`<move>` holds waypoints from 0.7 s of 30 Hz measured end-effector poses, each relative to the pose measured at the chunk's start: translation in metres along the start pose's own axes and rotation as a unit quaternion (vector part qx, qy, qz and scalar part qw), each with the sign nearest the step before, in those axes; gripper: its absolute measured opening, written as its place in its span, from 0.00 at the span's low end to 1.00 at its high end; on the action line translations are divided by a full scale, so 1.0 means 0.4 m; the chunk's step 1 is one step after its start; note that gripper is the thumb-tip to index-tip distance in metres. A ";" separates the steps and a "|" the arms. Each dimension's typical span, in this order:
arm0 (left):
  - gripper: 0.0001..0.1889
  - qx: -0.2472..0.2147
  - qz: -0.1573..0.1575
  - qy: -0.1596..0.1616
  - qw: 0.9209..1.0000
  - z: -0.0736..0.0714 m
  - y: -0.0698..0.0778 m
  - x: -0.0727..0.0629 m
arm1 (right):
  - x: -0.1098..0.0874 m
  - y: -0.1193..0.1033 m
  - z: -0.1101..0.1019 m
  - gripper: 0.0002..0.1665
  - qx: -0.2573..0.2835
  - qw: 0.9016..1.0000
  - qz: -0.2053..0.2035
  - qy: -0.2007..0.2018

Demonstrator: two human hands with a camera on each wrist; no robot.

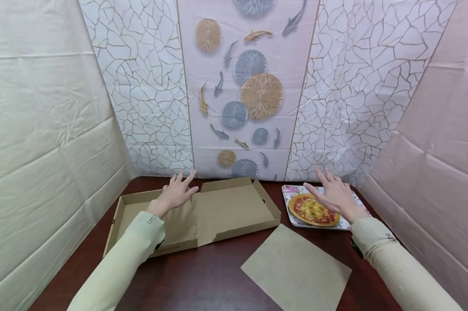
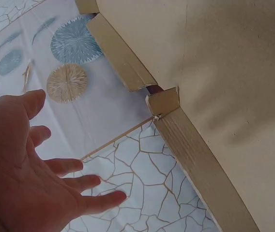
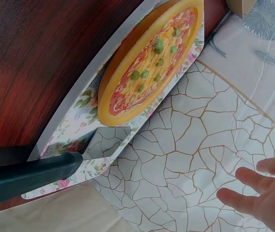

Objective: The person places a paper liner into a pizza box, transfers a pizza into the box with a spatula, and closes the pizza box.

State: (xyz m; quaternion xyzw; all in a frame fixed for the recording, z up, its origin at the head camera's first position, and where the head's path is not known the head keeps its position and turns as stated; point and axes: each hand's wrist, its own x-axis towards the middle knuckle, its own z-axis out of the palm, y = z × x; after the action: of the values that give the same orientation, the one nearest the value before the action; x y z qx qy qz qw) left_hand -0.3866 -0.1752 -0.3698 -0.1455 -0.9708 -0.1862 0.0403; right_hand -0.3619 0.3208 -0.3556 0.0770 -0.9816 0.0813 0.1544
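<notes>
With its fingers spread, my left hand [image 1: 174, 194] hovers above the left half of an opened cardboard pizza box [image 1: 238, 209]; the left wrist view shows nothing in its palm. My right hand [image 1: 336, 196] is raised over a floral tray [image 1: 294, 189], fingers apart and holding nothing. On that tray lies a pizza [image 1: 309, 209] with a raised yellow crust, red and yellow topping and green bits. A spatula [image 3: 36, 176] with a dark handle and shiny metal blade rests on the tray beside the pizza; my right hand and sleeve hide it in the head view.
A flat brown cardboard sheet [image 1: 296, 268] lies on the dark reddish wooden table [image 1: 203, 280], in front of the box and tray. Patterned cloth [image 1: 238, 142] hangs behind the table, and pale cloth walls [image 1: 55, 172] close in both sides.
</notes>
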 end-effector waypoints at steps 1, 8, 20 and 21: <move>0.34 0.001 0.003 0.001 1.000 0.001 0.001 0.002 | 0.000 0.000 -0.001 0.50 0.000 1.000 -0.001 -0.001; 0.32 0.012 0.041 0.014 0.999 0.009 0.027 0.007 | 0.002 -0.001 -0.007 0.49 -0.006 1.000 0.000 -0.008; 0.20 0.033 0.096 0.026 0.995 0.031 0.082 0.021 | 0.006 -0.008 -0.011 0.50 -0.002 1.000 0.004 -0.014; 0.21 0.034 0.098 0.025 0.994 0.033 0.088 0.021 | 0.006 -0.009 -0.011 0.50 -0.002 1.000 0.005 -0.013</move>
State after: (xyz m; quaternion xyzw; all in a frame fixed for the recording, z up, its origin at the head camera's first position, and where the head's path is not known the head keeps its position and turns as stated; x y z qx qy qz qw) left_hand -0.3846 -0.1369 -0.3687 -0.2341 -0.9563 -0.1518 0.0879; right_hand -0.3624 0.3180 -0.3502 0.0732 -0.9841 0.0790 0.1411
